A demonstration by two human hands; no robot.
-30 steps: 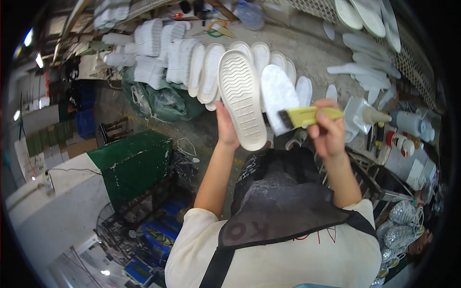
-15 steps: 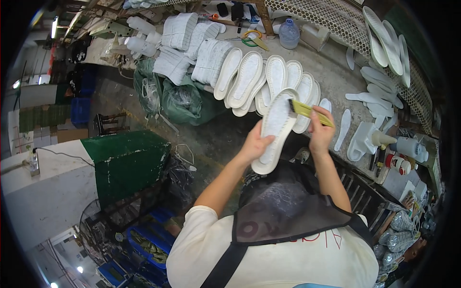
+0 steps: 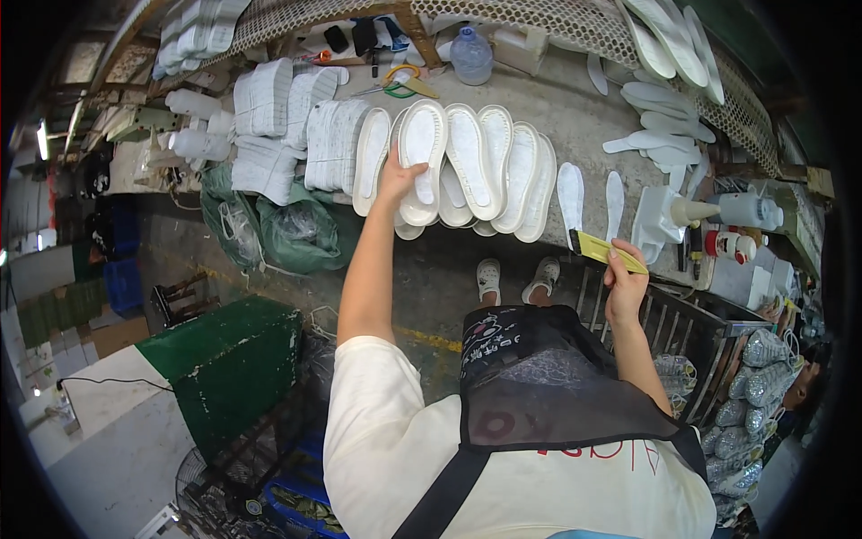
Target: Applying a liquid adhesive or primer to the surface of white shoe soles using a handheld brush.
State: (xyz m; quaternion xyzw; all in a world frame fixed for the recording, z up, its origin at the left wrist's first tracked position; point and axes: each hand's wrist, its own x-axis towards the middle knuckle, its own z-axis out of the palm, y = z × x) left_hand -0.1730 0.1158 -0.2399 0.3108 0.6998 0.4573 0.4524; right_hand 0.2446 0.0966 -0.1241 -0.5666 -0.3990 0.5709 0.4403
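Note:
My left hand [image 3: 396, 183] grips a white shoe sole [image 3: 420, 136] by its left side, thumb on the upper face, over the row of soles at the bench's front edge. More white soles [image 3: 468, 148] lie to its right, overlapping. My right hand [image 3: 626, 286] is closed round the yellow handle of a flat brush [image 3: 609, 251], held just off the front edge of the bench. The brush's dark bristles point left, near a loose white insole [image 3: 570, 195]. Another thin insole [image 3: 614, 202] lies beside that one.
Stacks of white pads [image 3: 337, 144] stand left of the soles. Behind are scissors [image 3: 401, 83] and a clear blue bottle [image 3: 471, 56]. At right sit a white container with a nozzle [image 3: 660, 220] and a red-and-white jar [image 3: 729, 245]. Green bags [image 3: 301, 235] hang below the bench's left part.
My left hand has carried the sole away from my body, forward and left to the row on the bench. The brush has come off the sole and moved nearer me with my right hand.

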